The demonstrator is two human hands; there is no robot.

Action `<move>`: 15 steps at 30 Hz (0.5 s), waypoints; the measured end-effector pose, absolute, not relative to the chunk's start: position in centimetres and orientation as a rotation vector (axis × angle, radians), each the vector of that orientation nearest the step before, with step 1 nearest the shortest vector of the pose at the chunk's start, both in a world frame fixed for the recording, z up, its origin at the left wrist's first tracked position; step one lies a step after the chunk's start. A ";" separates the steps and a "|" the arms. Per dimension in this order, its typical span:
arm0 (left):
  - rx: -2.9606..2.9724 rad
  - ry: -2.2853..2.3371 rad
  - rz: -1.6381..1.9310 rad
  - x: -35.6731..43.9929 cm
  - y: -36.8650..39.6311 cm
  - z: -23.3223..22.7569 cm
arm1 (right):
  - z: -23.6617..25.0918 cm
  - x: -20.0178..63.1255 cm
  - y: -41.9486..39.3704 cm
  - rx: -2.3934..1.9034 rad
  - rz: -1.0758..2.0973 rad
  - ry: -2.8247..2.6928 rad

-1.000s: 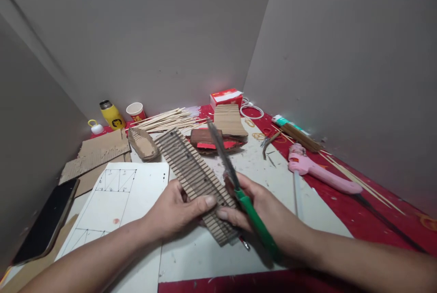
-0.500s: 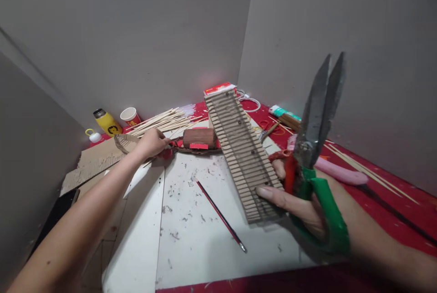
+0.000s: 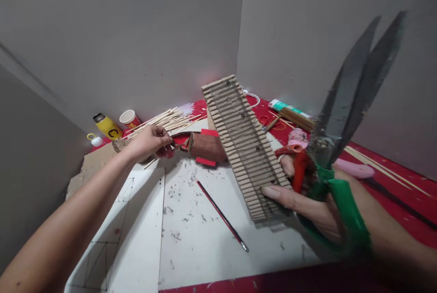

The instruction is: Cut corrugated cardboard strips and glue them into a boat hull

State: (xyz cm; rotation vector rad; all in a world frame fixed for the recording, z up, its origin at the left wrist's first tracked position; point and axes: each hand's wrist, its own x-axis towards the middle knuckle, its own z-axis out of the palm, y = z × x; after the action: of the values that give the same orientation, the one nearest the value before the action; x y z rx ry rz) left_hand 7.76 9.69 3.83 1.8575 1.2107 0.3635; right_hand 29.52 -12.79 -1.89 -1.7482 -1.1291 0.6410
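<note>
My right hand [image 3: 307,206] grips large scissors [image 3: 344,115] with green and red handles, blades pointing up and slightly apart. Its thumb also pins a ribbed cardboard strip [image 3: 244,145] that tilts up off the table. My left hand [image 3: 146,142] reaches far left-centre and grasps the end of a brown cardboard model with red trim [image 3: 201,146], lifting it a little. A red-and-black pencil [image 3: 221,215] lies on the white sheet [image 3: 191,238] between my arms.
A bundle of wooden skewers [image 3: 167,120], a yellow bottle [image 3: 106,126] and a paper cup [image 3: 129,119] stand at the back. A pink glue gun [image 3: 348,165] and more sticks lie on the red cloth at right. Flat cardboard [image 3: 92,165] lies at left.
My left hand let go of the ribbed strip and reached to the brown model, now pulling it nearer. My right hand raised the scissors and strip up and to the right.
</note>
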 end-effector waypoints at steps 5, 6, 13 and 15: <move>1.856 1.174 0.467 7.1 7.2 3.4 | -1.1 29.3 -12.7 -1.785 0.681 -1.051; 1.857 1.180 0.486 7.1 6.9 3.2 | -1.0 29.3 -12.7 -1.784 0.681 -1.050; 1.812 1.244 0.541 7.1 7.5 1.4 | -2.6 29.8 -12.6 -1.742 0.625 -1.124; 1.790 1.256 0.541 7.1 8.1 0.6 | -3.0 29.9 -12.6 -1.733 0.592 -1.131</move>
State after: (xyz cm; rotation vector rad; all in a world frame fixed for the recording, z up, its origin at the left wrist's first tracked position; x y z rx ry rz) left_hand 7.12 8.13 0.64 1.7900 1.2562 0.5405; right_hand 29.94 -12.63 -3.02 -1.7333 -1.1306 0.5920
